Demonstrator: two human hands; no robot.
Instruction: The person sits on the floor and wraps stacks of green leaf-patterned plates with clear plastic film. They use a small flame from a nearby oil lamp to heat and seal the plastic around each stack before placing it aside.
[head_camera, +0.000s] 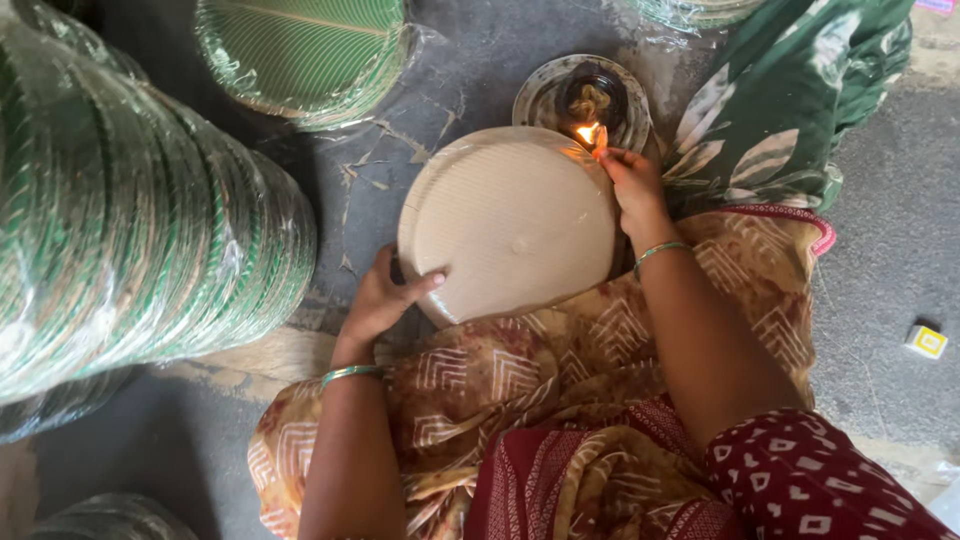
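A round stack of pale paper plates (510, 225), wrapped in clear film and seen from the underside, rests on my lap over the grey floor. My left hand (385, 298) grips its lower left edge, thumb on top. My right hand (628, 180) pinches the wrap at the stack's upper right edge, right beside a small flame (588, 133). The flame burns at the rim of a small dark oil lamp (590, 97) standing on a round metal dish (535, 100) just beyond the stack. Both wrists wear green bangles.
A tall wrapped roll of green-rimmed plates (130, 220) lies at the left. Another wrapped green plate stack (300, 55) sits at the top. Green leaf-patterned cloth (790, 100) lies at the upper right. A small yellow and white box (926, 341) sits on the floor at the right.
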